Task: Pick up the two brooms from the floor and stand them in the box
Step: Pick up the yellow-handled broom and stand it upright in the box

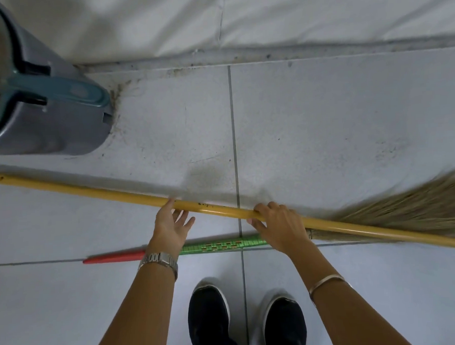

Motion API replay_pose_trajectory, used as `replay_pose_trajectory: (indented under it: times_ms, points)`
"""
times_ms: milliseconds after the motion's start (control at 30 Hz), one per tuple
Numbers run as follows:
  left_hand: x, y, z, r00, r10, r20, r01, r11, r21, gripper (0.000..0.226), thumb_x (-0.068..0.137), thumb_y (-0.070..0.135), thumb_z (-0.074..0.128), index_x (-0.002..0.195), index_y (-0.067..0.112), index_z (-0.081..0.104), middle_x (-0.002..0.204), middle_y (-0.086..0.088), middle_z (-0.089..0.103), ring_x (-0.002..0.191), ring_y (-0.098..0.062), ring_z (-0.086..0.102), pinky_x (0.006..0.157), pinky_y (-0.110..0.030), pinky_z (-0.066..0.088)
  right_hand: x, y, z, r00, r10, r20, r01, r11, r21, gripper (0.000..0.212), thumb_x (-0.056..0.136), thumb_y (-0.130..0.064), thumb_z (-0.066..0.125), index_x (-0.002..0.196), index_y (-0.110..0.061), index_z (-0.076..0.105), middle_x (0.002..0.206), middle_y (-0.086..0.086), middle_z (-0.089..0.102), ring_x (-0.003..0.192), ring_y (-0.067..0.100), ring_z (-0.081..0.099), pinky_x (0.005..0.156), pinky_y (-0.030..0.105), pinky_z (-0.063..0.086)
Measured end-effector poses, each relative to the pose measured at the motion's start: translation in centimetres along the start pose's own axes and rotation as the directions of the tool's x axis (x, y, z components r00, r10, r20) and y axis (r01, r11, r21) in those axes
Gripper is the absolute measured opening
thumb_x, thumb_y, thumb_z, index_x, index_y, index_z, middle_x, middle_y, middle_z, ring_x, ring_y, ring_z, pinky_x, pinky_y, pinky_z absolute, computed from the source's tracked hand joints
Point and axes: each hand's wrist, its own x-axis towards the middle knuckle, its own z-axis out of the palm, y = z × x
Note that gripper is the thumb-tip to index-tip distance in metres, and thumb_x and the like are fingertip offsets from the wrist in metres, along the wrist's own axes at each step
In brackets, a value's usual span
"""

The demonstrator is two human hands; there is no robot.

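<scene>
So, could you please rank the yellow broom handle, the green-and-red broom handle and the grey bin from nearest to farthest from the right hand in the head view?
1. Yellow broom handle: gripped by the right hand.
2. Green-and-red broom handle: on the floor just under the wrist, toward the feet.
3. Grey bin: far left, by the wall.

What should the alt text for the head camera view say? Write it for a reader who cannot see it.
A person's right hand grips a yellow broom handle while the open left hand touches it from below. The grass broom lies on the tiled floor, its green and red handle beneath the hands, and a grey bin stands at upper left.
</scene>
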Motion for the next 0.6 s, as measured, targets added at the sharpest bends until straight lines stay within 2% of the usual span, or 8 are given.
replay_pose_trajectory:
  times_ms: [133, 233, 367, 500, 600]
  points:
    - [-3.6, -0.3, -1.4, 0.998, 0.022, -0.059, -0.027, 0.996, -0.085, 0.022, 0.094, 0.020, 0.051, 0.115, 0.014, 0.051, 0.122, -0.014, 0.049, 0.119, -0.032, 0.049, 0.097, -0.055, 0.044, -2.4, -0.9, -2.0, 0.999, -0.013, 0.047, 0.013, 1.000, 0.005, 0.040, 0.091, -0.046, 0.039, 0.118, -0.020, 0.050, 0.107, 0.009, 0.060, 0.096, 0.028, 0.058, 0.081, 0.041, 0.048]
    - [-8.5, -0.3, -2.2, 0.993, 0.071, -0.097, -0.086, 0.984, -0.158, 0.030, 0.094, 0.020, 0.051, 0.123, 0.012, 0.047, 0.118, -0.014, 0.049, 0.115, -0.033, 0.051, 0.088, -0.055, 0.049, -5.4, -1.9, -4.4, 0.992, -0.017, 0.126, 0.012, 0.999, 0.041, 0.041, 0.089, -0.049, 0.042, 0.117, -0.022, 0.054, 0.107, 0.008, 0.058, 0.097, 0.026, 0.056, 0.079, 0.038, 0.047]
    - [-15.8, 0.1, -2.7, 0.973, 0.195, -0.126, -0.211, 0.968, -0.133, 0.037, 0.093, 0.019, 0.054, 0.127, 0.019, 0.041, 0.121, -0.014, 0.053, 0.108, -0.032, 0.056, 0.073, -0.048, 0.055, -9.1, -2.9, -9.0, 0.974, 0.013, 0.225, -0.042, 0.992, 0.122, 0.032, 0.086, -0.049, 0.047, 0.105, -0.026, 0.057, 0.096, 0.002, 0.054, 0.087, 0.021, 0.053, 0.073, 0.033, 0.043]
    - [-23.4, 1.7, -1.2, 0.933, 0.360, -0.016, -0.359, 0.924, -0.135, 0.028, 0.091, 0.022, 0.057, 0.115, 0.026, 0.043, 0.118, -0.010, 0.057, 0.104, -0.026, 0.060, 0.065, -0.042, 0.058, -12.9, -3.2, -15.3, 0.971, 0.014, 0.238, -0.072, 0.969, 0.235, 0.020, 0.083, -0.047, 0.052, 0.091, -0.029, 0.056, 0.087, 0.003, 0.063, 0.082, 0.024, 0.059, 0.074, 0.036, 0.048]
    - [-29.4, 4.0, 1.5, 0.860, 0.497, 0.117, -0.483, 0.866, -0.132, 0.023, 0.091, 0.024, 0.057, 0.110, 0.029, 0.046, 0.109, -0.004, 0.059, 0.102, -0.023, 0.062, 0.065, -0.039, 0.060, -15.8, -3.2, -20.9, 0.988, 0.021, 0.153, -0.065, 0.955, 0.290, 0.013, 0.083, -0.044, 0.053, 0.088, -0.032, 0.055, 0.085, 0.000, 0.064, 0.084, 0.025, 0.059, 0.077, 0.037, 0.049]
